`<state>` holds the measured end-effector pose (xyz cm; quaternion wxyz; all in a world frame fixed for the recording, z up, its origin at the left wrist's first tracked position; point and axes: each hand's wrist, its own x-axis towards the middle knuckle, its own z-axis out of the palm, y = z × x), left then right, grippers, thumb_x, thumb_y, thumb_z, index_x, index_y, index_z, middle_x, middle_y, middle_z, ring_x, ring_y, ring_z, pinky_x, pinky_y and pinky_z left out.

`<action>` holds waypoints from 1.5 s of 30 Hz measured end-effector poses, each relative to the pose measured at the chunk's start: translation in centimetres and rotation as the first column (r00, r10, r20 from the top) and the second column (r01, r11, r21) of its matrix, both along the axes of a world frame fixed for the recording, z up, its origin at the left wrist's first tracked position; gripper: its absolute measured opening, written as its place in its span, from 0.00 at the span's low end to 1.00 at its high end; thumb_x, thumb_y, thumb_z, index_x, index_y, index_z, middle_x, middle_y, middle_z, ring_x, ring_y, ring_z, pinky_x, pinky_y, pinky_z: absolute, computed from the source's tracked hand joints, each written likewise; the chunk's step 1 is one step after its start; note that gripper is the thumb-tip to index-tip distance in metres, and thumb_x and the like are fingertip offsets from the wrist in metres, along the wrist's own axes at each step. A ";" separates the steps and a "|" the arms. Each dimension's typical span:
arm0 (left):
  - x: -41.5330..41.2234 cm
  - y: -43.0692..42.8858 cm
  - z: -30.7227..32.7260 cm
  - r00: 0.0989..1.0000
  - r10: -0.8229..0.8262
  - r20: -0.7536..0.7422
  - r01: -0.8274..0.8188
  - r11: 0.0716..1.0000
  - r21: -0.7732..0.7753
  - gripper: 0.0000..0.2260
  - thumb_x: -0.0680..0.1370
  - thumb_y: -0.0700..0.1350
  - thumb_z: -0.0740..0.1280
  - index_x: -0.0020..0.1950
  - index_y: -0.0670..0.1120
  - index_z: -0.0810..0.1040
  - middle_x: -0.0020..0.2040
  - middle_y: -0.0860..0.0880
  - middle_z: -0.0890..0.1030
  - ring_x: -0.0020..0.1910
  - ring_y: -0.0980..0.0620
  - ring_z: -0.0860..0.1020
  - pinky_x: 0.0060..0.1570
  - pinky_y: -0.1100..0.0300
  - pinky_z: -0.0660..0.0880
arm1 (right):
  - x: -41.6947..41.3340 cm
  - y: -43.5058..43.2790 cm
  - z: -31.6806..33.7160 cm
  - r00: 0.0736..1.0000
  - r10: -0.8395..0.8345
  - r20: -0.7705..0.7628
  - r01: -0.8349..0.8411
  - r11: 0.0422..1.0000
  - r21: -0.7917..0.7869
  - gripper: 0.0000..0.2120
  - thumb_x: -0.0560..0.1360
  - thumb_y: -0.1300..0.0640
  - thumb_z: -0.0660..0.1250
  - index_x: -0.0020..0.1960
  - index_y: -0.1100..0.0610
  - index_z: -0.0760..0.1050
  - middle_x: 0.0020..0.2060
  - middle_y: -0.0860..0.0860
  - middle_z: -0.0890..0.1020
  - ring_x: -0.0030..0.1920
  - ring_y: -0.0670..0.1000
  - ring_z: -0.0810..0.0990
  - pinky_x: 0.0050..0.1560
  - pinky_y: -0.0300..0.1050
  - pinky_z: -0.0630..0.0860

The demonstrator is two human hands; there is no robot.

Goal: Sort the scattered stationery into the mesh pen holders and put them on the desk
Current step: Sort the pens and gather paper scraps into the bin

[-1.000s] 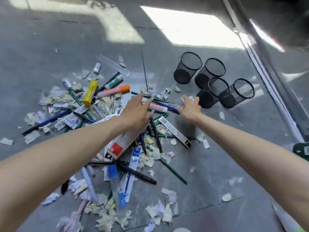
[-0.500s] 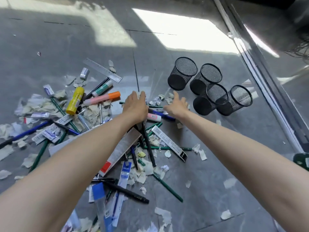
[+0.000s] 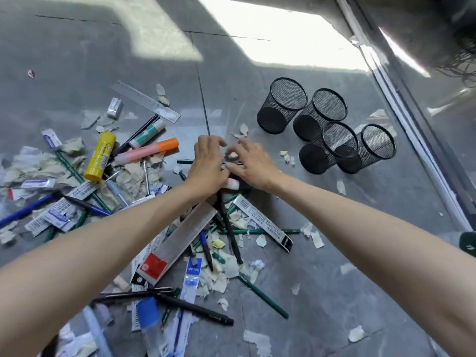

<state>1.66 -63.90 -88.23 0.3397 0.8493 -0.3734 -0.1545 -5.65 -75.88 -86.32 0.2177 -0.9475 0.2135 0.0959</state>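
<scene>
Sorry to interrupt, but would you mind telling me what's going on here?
A person has both hands in a pile of stationery and paper scraps on the floor. The left hand and right hand curl over small items at the pile's far edge; what each holds is unclear. Four mesh holders stand beside it, apparently empty.

Only one word can be read: a white brand word that looks like "deli", on the blue header of the refill packet [image 3: 193, 276] in the near part of the pile. The long white box [image 3: 262, 222] right of it has a barcode at its far end, with digits too small to read. Print on the yellow glue stick [image 3: 100, 157] at the left and on the ruler sleeve [image 3: 185, 238] with its red label is illegible.
</scene>
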 end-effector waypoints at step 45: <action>-2.7 -12.0 -1.8 0.954 -0.290 -0.083 0.301 0.917 0.261 0.32 0.80 0.58 0.54 0.77 0.42 0.50 0.77 0.43 0.50 0.76 0.45 0.47 0.74 0.46 0.45 | -17.0 -5.6 0.4 0.896 -0.440 0.063 0.440 0.859 -0.263 0.17 0.80 0.52 0.56 0.66 0.58 0.66 0.62 0.55 0.67 0.63 0.57 0.66 0.64 0.50 0.65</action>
